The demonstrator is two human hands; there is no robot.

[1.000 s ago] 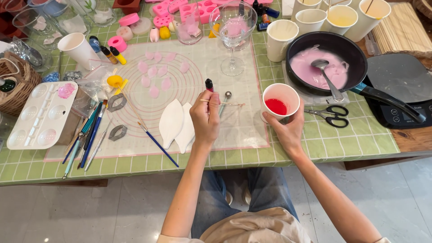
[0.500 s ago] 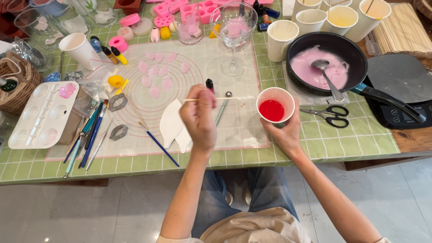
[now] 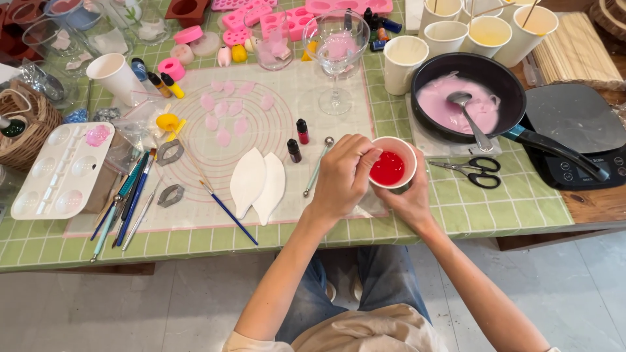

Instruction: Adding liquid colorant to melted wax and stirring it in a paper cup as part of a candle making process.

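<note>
Paper cup (image 3: 390, 168) of red liquid sits just left of the scissors (image 3: 475, 171). R hand (image 3: 412, 199) wraps its base; L hand (image 3: 342, 179) pinched narrow over the rim, what it grips I can't tell. Colour's already in; 2 white leaf shapes (image 3: 258, 182) left of cup untouched.
</note>
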